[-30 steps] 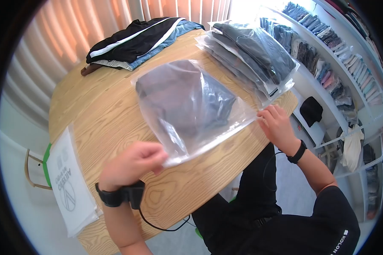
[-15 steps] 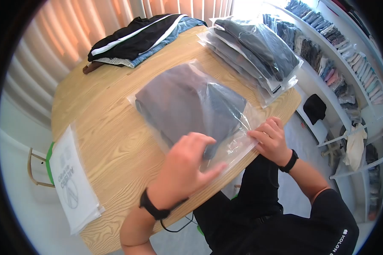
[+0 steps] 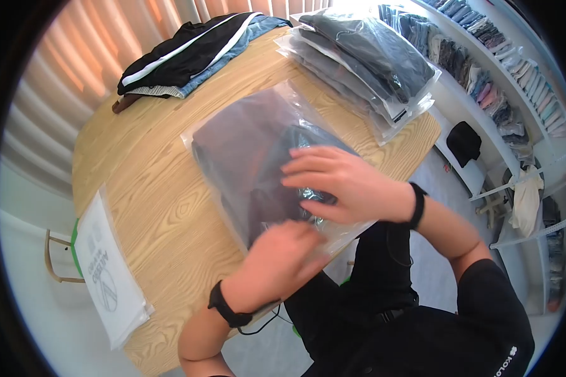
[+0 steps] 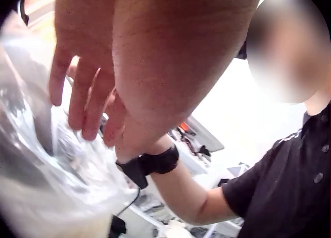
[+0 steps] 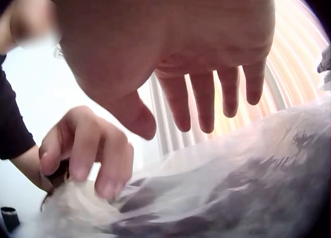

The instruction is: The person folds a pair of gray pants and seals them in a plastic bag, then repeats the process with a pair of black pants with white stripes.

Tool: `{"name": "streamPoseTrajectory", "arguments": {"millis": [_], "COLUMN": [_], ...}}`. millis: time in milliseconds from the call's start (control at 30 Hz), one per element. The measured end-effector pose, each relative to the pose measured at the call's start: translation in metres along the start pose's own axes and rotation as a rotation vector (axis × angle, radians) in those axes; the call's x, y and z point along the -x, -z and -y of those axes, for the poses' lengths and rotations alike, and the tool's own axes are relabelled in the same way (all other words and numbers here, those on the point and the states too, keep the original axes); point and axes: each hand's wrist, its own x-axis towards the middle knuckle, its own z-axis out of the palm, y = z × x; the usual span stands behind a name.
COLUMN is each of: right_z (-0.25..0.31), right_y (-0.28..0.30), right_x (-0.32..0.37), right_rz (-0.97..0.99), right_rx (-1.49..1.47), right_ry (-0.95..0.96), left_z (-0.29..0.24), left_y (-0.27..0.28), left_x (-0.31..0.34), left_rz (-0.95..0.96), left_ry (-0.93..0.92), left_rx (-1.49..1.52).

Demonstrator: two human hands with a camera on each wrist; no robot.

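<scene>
A clear plastic bag (image 3: 233, 157) with folded dark clothing inside lies on the wooden table. Over its near right part is my right hand (image 3: 346, 185), palm down, fingers spread and fairly straight. My left hand (image 3: 283, 257), blurred, is at the bag's near edge, close below the right one. In the right wrist view, the fingers of my right hand (image 5: 170, 52) extend above the plastic (image 5: 207, 191), while my left hand (image 5: 93, 150) has bent fingers at the bag. The left wrist view shows straight fingers on my left hand (image 4: 155, 57); whether either hand touches plastic is unclear.
Bagged dark garments (image 3: 377, 63) are stacked at the table's far right. Black and blue clothes (image 3: 188, 56) lie at the back. Flat printed bags (image 3: 110, 270) rest at the left edge. Shelves of folded clothes (image 3: 484, 88) stand at the right.
My right hand has left the bag's near right corner and moved left over the bag. My left hand has come in from the near left corner. The near edge is now mostly covered by both hands.
</scene>
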Motion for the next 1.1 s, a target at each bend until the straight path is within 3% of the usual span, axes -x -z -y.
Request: {"name": "streamPoseTrajectory", "arguments": {"millis": [67, 167, 267, 333, 433, 633, 733, 800, 867, 933, 1033, 1100], "right_z": [-0.017, -0.035, -0.033, -0.029, -0.027, -0.020, -0.023, -0.032, -0.045, -0.056, -0.059, -0.053], "right_y": [-0.010, -0.035, -0.041, -0.042, -0.042, -0.021, -0.018, -0.023, -0.036, -0.050, -0.061, -0.053], "right_x": [-0.012, -0.012, 0.000, 0.007, 0.015, -0.004, -0.029, -0.038, -0.041, -0.040, -0.036, -0.037], "right_rz": [0.037, 0.143, 0.043, 0.062, 0.041, 0.182, 0.043, -0.083, -0.064, -0.041, 0.065, 0.064], "right_rx": [0.090, 0.298, 0.332, 0.339, 0.347, 0.202, 0.015, 0.132, 0.150, 0.173, 0.310, 0.443], "right_ry": [0.073, -0.013, -0.111, -0.143, -0.193, -0.178, -0.114, -0.019, -0.023, -0.010, -0.024, -0.135], "left_z": [0.017, 0.046, 0.066, 0.069, 0.061, 0.055, 0.049, 0.054, 0.062, 0.079, 0.088, 0.089], "left_y": [0.011, 0.026, 0.021, 0.018, 0.019, 0.014, 0.025, 0.028, 0.027, 0.019, 0.015, 0.016], "left_x": [-0.005, -0.004, 0.003, 0.005, 0.005, 0.009, 0.013, 0.009, 0.003, -0.003, -0.004, -0.005], "left_rz": [-0.276, -0.383, -0.297, -0.099, -0.062, -0.002, 0.076, 0.004, -0.059, -0.216, -0.140, -0.117], "left_ry": [-0.022, 0.110, 0.280, 0.394, 0.417, 0.457, 0.477, 0.479, 0.474, 0.399, 0.439, 0.457], "left_rx": [-0.083, -0.289, -0.332, -0.355, -0.361, -0.400, -0.410, -0.337, -0.262, -0.390, -0.402, -0.389]}}
